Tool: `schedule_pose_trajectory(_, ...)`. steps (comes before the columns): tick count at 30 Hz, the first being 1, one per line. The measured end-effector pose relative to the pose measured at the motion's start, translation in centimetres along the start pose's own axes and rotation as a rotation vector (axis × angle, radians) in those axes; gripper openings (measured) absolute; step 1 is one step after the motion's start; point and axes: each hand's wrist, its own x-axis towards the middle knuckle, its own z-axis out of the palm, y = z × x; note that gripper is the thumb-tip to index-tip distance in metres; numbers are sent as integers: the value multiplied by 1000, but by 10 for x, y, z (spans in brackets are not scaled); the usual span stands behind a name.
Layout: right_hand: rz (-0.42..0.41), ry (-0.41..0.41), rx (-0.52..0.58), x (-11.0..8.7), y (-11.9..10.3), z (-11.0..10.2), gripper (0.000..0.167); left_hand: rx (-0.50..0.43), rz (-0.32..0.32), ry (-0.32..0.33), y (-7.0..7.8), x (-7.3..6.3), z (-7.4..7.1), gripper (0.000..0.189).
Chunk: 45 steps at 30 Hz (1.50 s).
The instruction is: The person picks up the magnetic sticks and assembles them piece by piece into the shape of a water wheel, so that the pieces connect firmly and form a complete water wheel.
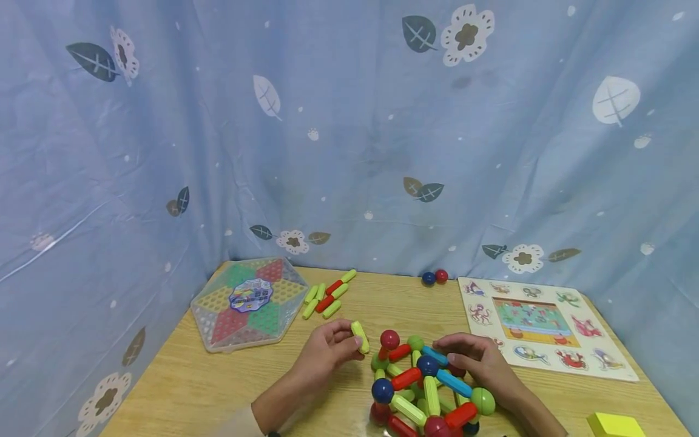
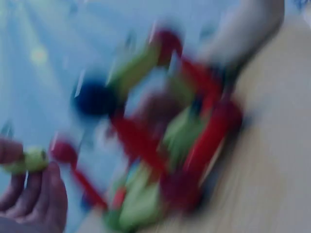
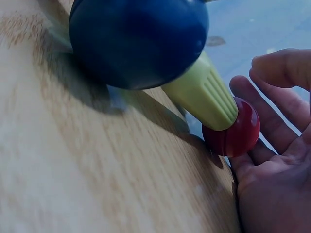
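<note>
My left hand (image 1: 325, 353) pinches a yellow-green magnetic rod (image 1: 360, 337) between thumb and fingers, just left of a built frame of rods and balls (image 1: 431, 396). A red ball (image 1: 390, 339) tops the frame's near-left upright, close to that rod. Blurred in the left wrist view, the frame shows red and yellow-green rods with a dark blue ball (image 2: 95, 98). On the frame's right side, my right hand (image 1: 486, 364) has its fingers relaxed and spread. They lie around a red ball (image 3: 235, 128) low on the frame, joined by a yellow-green rod (image 3: 209, 94) to a blue ball (image 3: 138, 41).
Loose yellow-green and red rods (image 1: 325, 304) lie behind my left hand, beside a hexagonal checkers board (image 1: 218, 331). At the back are a blue ball (image 1: 428, 278) and a red ball (image 1: 441, 276). A sea-animal puzzle board (image 1: 551, 358) and a yellow block (image 1: 616, 425) sit on the right.
</note>
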Motion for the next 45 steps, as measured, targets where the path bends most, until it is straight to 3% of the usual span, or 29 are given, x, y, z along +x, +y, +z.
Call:
schedule_pose_trajectory(3, -10, -10, -2, 1, -1, 1, 31, -125, -106, -34, 5, -14, 23, 41)
schedule_pose_trajectory(6, -28, -15, -11, 2, -2, 1, 31, -141, -173, -67, 4, -21, 34, 36)
schedule_pose_trajectory(14, -37, -28, -10, 1, -1, 1, 31, -68, -280, -107, -1, -17, 38, 28)
schedule_pose_trajectory(18, -44, -26, -23, 1, -1, 1, 31, -30, -294, -158, -4, -14, 39, 33)
schedule_pose_trajectory(21, -49, -30, -25, 1, -1, 1, 31, 1, -289, -155, -6, -15, 40, 32)
schedule_pose_trajectory(24, -50, -37, -26, 2, 0, 2, 31, 160, -185, -103, -6, -16, 36, 29)
schedule_pose_trajectory(28, -76, -48, -43, 2, 2, 2, 30, 458, 80, -1, -9, -10, 29, 15)
schedule_pose_trajectory(31, -108, -70, -57, 2, 5, 2, 31, 586, 212, -50, -19, -1, 23, 29)
schedule_pose_trajectory(33, -146, -97, -86, 2, 8, 3, 32, 618, 244, -119, -29, 5, 20, 38)
schedule_pose_trajectory(35, -176, -115, -121, 3, 10, 4, 32, 626, 249, -152, -37, 10, 18, 35)
schedule_pose_trajectory(39, -221, -110, -168, 3, 13, 6, 29, 598, 290, -126, -48, 15, 15, 26)
schedule_pose_trajectory(45, -243, -63, -193, 4, 13, 5, 27, 579, 384, -110, -51, 16, 13, 24)
